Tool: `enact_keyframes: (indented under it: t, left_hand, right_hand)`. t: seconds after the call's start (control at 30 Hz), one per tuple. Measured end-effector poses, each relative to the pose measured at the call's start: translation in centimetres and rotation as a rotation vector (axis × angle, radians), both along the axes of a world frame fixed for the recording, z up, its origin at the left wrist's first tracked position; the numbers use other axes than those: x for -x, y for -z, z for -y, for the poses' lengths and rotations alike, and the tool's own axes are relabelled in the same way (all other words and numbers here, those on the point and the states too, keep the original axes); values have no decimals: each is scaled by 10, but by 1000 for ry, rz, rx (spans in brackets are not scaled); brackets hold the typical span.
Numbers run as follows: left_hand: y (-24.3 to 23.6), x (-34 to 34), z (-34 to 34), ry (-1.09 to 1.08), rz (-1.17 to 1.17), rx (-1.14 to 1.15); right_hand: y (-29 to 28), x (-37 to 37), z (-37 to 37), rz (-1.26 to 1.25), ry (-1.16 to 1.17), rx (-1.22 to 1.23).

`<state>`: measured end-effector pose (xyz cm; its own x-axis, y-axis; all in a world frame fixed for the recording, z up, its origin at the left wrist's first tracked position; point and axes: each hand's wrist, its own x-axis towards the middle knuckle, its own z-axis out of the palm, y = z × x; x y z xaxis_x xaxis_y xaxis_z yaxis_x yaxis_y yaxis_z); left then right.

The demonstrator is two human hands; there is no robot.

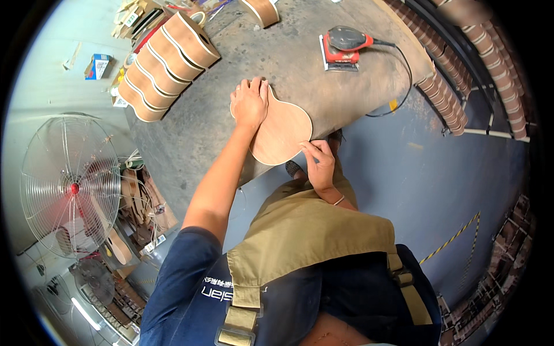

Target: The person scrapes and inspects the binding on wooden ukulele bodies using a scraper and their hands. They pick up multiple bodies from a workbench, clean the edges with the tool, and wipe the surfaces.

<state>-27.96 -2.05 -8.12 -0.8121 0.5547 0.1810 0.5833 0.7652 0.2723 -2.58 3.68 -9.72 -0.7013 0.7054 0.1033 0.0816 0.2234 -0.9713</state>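
Note:
A small ukulele-shaped wooden body (283, 131), pale with a light rim, lies flat near the front edge of the grey workbench. My left hand (250, 105) rests on its far left part, fingers stretched out over the wood and pointing away from me. At the near right curve of the rim is my right hand (319, 161). Its thumb and forefinger are pinched together against the edge; whatever may be between them is too small to make out. A band circles the right wrist.
Several similar bodies (167, 66) stand in a row at the bench's far left. A red and black sander (344, 47) sits at the far right, its cord hanging over the bench edge. Another wooden piece (262, 11) lies farther back. A large fan (74, 187) stands left.

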Motion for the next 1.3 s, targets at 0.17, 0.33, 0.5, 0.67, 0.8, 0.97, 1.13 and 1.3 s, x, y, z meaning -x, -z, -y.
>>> enact_keyframes:
  t: [0.17,0.33,0.5,0.67,0.8,0.97,1.13,1.3]
  left_hand:
    - [-2,6,3,178,32,-66]
    - [-18,21,4,264,165,115]
    - [-41,2,24,142,150,107]
    - [-96,-16,67,-88,369,245]
    - [-56,-56,79,-155,493,29]
    - [-40,-75,59,-317,501,-142]
    - [-35,-73,59,-351,523,-154]
    - [-33,-73,59,-358,536,-184]
  right_hand:
    - [-3,-27,30,-7,-420,202]
    - [-13,-32,12,231,-299,801]
    - [-43,-14,-16,271,-326,915]
    - [11,37,-111,74,-275,507]
    - [-13,140,-174,102,-690,333]
    - [-23,253,-167,5,-1120,-225]
    - [2,253,-161,40,-1227,-261]
    - [3,161,-183,100,-944,-133]
